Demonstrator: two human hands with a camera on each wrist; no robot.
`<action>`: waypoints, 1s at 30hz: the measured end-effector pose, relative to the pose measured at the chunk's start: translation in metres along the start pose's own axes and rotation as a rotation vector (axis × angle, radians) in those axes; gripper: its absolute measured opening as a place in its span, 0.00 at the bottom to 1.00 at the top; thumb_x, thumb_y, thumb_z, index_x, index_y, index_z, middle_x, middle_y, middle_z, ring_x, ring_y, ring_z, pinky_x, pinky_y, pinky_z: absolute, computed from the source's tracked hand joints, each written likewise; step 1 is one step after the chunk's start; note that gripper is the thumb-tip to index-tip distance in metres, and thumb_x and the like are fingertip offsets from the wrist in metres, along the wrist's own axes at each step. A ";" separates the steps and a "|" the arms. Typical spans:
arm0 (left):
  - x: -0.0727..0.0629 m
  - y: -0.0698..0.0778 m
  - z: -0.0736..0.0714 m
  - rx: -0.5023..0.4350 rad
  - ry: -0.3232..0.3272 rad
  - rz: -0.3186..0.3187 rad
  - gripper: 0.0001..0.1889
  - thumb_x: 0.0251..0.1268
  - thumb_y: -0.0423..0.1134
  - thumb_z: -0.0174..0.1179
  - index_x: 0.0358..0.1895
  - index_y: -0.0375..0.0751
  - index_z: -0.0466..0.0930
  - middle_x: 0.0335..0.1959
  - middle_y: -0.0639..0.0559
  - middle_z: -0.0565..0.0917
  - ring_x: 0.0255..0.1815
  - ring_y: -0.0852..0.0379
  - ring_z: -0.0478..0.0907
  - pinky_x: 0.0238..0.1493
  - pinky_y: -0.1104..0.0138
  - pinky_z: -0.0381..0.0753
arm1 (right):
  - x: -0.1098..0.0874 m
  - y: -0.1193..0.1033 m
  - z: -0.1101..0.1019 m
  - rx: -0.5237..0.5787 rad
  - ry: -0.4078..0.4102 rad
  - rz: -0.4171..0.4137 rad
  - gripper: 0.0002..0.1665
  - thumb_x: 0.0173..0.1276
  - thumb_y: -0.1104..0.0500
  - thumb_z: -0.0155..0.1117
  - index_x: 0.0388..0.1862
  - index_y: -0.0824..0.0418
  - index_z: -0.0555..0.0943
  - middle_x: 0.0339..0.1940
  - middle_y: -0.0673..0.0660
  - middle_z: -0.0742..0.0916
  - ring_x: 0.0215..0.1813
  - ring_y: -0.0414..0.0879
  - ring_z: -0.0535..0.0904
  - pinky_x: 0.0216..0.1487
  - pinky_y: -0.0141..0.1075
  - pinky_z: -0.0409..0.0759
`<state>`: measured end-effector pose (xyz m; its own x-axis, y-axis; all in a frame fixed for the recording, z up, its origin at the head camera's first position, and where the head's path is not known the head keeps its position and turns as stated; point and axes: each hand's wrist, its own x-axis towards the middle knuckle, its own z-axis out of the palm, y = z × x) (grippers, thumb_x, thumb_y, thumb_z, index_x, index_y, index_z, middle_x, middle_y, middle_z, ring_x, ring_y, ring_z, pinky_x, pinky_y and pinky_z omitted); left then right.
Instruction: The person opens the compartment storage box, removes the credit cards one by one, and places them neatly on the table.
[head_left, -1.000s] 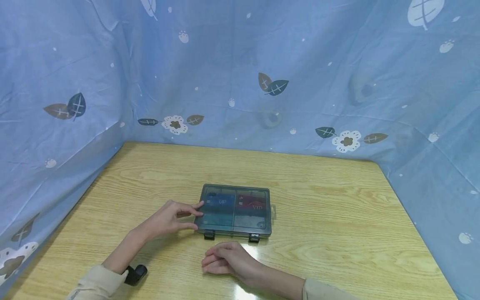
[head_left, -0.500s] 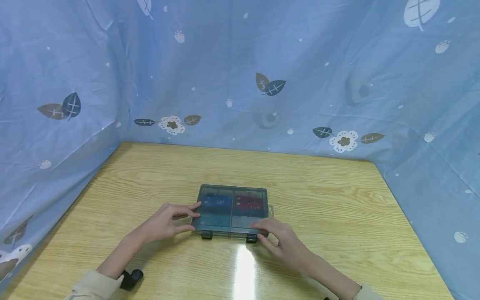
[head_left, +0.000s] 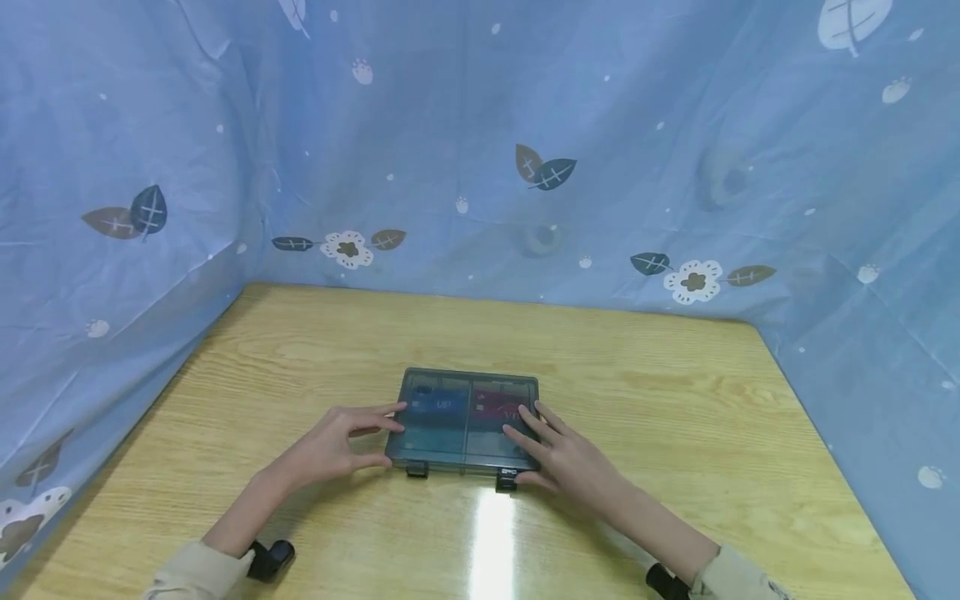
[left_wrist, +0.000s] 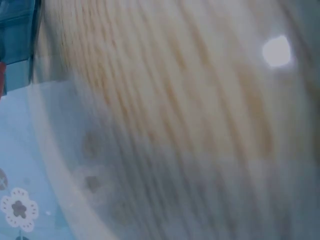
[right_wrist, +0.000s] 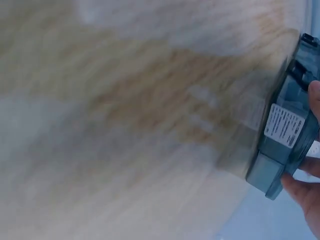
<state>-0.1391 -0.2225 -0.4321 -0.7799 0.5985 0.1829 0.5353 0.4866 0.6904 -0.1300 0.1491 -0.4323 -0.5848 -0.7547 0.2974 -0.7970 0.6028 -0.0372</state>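
A flat plastic storage box (head_left: 427, 442) with a smoky see-through lid lies on the table. Blue and red cards marked VIP show through the lid. Two black latches line its front; the right latch (head_left: 506, 481) sticks out farther than the left latch (head_left: 417, 469). My left hand (head_left: 330, 442) touches the box's left edge with spread fingertips, thumb at the front corner. My right hand (head_left: 573, 467) grips the right front corner, fingers on the lid and right edge, thumb beside the right latch. A white printed label (right_wrist: 284, 125) shows on the box in the right wrist view.
A wood-grain table (head_left: 675, 417) carries the box. Blue patterned cloth (head_left: 465, 125) rises behind it and along both sides. Black devices sit at both wrists, the left one (head_left: 272, 560) just below the sleeve. Light glares off the table in front of the box.
My right hand moved from in front of the box to its right front corner, and its fingers then spread over the lid. The right latch now protrudes more. My left hand stayed put.
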 end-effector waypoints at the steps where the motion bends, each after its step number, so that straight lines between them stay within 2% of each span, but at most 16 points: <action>1: 0.000 0.000 0.000 -0.002 0.005 0.004 0.22 0.55 0.45 0.70 0.54 0.47 0.83 0.66 0.44 0.73 0.57 0.48 0.78 0.53 0.60 0.82 | 0.000 0.000 -0.001 -0.050 0.010 -0.032 0.36 0.66 0.39 0.58 0.66 0.59 0.74 0.65 0.69 0.75 0.66 0.67 0.67 0.55 0.47 0.81; 5: 0.000 0.000 0.001 -0.011 0.010 0.003 0.22 0.54 0.44 0.71 0.54 0.46 0.82 0.66 0.43 0.73 0.57 0.47 0.78 0.53 0.58 0.83 | 0.002 0.002 -0.002 -0.228 0.026 -0.134 0.35 0.70 0.38 0.52 0.64 0.60 0.75 0.61 0.69 0.78 0.62 0.65 0.73 0.43 0.37 0.86; 7: 0.000 0.000 0.000 -0.010 0.006 0.002 0.22 0.54 0.44 0.71 0.54 0.46 0.82 0.66 0.44 0.72 0.58 0.47 0.77 0.53 0.58 0.82 | 0.003 0.002 -0.004 -0.286 0.013 -0.161 0.35 0.69 0.38 0.52 0.64 0.60 0.76 0.61 0.68 0.78 0.62 0.64 0.74 0.40 0.33 0.86; 12: 0.000 -0.002 0.000 -0.012 0.006 0.009 0.24 0.53 0.43 0.71 0.56 0.45 0.81 0.67 0.44 0.72 0.58 0.47 0.77 0.53 0.58 0.82 | 0.005 0.002 -0.010 -0.356 -0.042 -0.192 0.36 0.64 0.39 0.61 0.63 0.60 0.76 0.60 0.67 0.79 0.60 0.63 0.75 0.38 0.31 0.86; 16: -0.001 -0.003 0.002 -0.042 0.022 0.027 0.26 0.53 0.41 0.71 0.58 0.42 0.80 0.67 0.41 0.71 0.57 0.45 0.77 0.53 0.56 0.82 | 0.008 0.002 -0.016 -0.398 -0.074 -0.228 0.35 0.65 0.39 0.60 0.64 0.60 0.75 0.60 0.67 0.79 0.60 0.62 0.76 0.35 0.29 0.86; 20: -0.005 -0.003 0.004 -0.075 0.044 0.023 0.29 0.53 0.41 0.71 0.60 0.40 0.77 0.67 0.41 0.70 0.57 0.47 0.78 0.52 0.56 0.82 | 0.012 0.005 -0.022 -0.388 -0.093 -0.264 0.34 0.68 0.40 0.56 0.64 0.60 0.75 0.61 0.67 0.78 0.59 0.61 0.77 0.31 0.27 0.85; 24: -0.006 -0.001 0.006 -0.128 0.071 0.004 0.32 0.52 0.40 0.72 0.64 0.42 0.74 0.70 0.44 0.67 0.59 0.49 0.76 0.53 0.59 0.82 | 0.015 0.009 -0.027 -0.329 -0.127 -0.267 0.33 0.71 0.42 0.53 0.65 0.62 0.73 0.62 0.66 0.78 0.60 0.61 0.76 0.33 0.28 0.85; 27: -0.004 0.000 0.007 -0.178 0.084 -0.014 0.38 0.51 0.37 0.72 0.69 0.43 0.68 0.72 0.44 0.63 0.61 0.46 0.74 0.55 0.61 0.81 | 0.017 0.013 -0.032 -0.265 -0.146 -0.250 0.32 0.71 0.44 0.55 0.66 0.63 0.72 0.62 0.67 0.78 0.60 0.62 0.76 0.36 0.32 0.86; 30: -0.003 0.001 0.007 -0.217 0.086 -0.070 0.45 0.51 0.35 0.72 0.74 0.43 0.58 0.74 0.41 0.57 0.60 0.41 0.74 0.55 0.62 0.81 | 0.019 0.016 -0.036 -0.197 -0.169 -0.225 0.32 0.72 0.45 0.54 0.67 0.64 0.71 0.63 0.68 0.77 0.60 0.63 0.75 0.39 0.35 0.87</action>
<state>-0.1344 -0.2196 -0.4366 -0.8422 0.5074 0.1823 0.4044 0.3710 0.8359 -0.1483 0.1537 -0.3924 -0.4275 -0.8968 0.1140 -0.8740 0.4422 0.2016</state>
